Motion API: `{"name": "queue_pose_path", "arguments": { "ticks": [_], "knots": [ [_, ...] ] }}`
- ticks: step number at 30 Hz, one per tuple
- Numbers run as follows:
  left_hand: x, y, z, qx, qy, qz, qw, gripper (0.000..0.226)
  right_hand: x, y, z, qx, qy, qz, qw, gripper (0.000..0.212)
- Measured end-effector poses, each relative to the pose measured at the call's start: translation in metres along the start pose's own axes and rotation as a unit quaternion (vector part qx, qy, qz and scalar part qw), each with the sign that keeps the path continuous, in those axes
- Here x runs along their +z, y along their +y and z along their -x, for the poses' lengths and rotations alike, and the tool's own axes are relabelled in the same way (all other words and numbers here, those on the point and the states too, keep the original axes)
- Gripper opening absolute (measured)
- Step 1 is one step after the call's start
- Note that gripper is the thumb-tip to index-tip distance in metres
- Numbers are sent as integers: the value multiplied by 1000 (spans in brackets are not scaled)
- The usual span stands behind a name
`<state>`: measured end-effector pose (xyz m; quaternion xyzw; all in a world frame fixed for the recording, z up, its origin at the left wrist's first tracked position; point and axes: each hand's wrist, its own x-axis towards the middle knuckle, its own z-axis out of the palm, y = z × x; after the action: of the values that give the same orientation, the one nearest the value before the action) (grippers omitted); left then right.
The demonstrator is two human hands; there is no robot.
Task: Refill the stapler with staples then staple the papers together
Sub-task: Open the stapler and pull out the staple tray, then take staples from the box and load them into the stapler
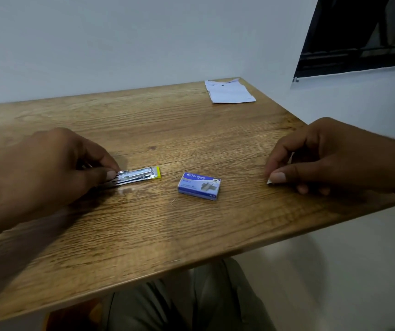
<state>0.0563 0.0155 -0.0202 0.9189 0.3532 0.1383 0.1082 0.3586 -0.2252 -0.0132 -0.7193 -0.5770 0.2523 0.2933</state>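
A small metal stapler [139, 175] with a yellow end lies flat on the wooden table [144, 235]. My left hand [55, 168] pinches its near end between thumb and fingers. A blue box of staples [199, 186] lies shut to the stapler's right. My right hand [330, 156] hovers over the table's right side and pinches a small pale thing [269, 181] between thumb and forefinger; I cannot tell what it is. A stack of white papers [230, 91] lies at the far right corner.
The table's right edge runs close under my right hand, with pale floor beyond. A white wall stands behind the table and a dark window [358, 32] sits at the upper right. My legs show under the near edge.
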Motion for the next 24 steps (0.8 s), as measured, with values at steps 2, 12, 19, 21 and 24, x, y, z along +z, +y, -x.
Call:
{"name": "queue_pose_path", "arguments": {
  "ticks": [2,12,19,21,24],
  "knots": [
    [1,-3,0,0,1,15,1000,24,1,1,0,-4,4,-1,1000,9],
    [-5,15,7,91,73,95,989,33,-6,-8,-2,-24,34,-9,999,22],
    [13,71,8,237,-43,-16,970,55,20,-51,-28,-76,-19,33,996,34],
    [16,74,3,233,-65,-6,970,53,30,-59,-33,-63,-32,85,994,46],
    [21,72,0,225,-69,9,972,44,42,-63,-37,-42,-40,151,987,56]
  ]
}}
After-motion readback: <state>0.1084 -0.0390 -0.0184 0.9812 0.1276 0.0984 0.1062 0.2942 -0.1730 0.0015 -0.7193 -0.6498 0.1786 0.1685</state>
